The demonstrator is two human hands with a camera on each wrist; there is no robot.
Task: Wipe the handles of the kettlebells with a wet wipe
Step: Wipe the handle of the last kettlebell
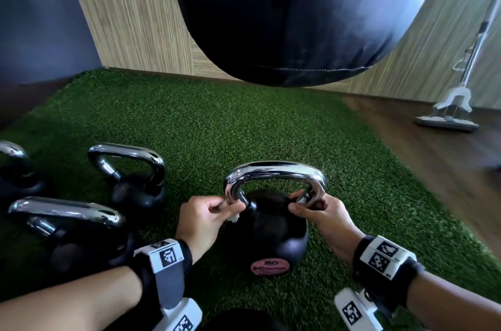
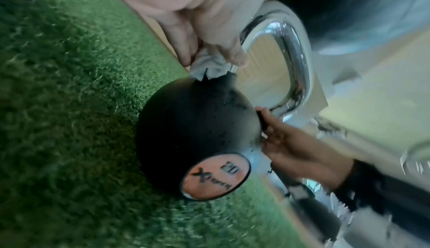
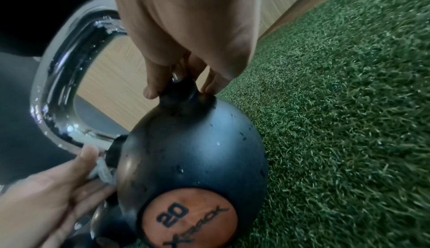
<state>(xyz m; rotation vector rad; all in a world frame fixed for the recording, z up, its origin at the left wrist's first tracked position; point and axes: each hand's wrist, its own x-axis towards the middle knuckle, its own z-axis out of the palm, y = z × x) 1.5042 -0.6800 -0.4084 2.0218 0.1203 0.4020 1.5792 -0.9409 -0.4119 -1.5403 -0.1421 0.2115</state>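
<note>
A black kettlebell point(image 1: 273, 233) with a chrome handle point(image 1: 273, 172) and a pink "20" label point(image 1: 269, 267) stands on green turf in front of me. My left hand point(image 1: 208, 215) pinches a white wet wipe point(image 2: 208, 67) around the base of the handle's left leg. My right hand point(image 1: 314, 211) grips the base of the right leg, fingers curled round it point(image 3: 177, 79). In the right wrist view the wipe point(image 3: 102, 170) shows under my left fingers.
Three more chrome-handled kettlebells stand to the left: point(image 1: 135, 176), point(image 1: 70, 233), and one cut off at the edge point(image 1: 13, 165). A black punching bag point(image 1: 284, 18) hangs ahead. A mop point(image 1: 450, 111) leans on the wall at right. Wooden floor borders the turf point(image 1: 189, 119).
</note>
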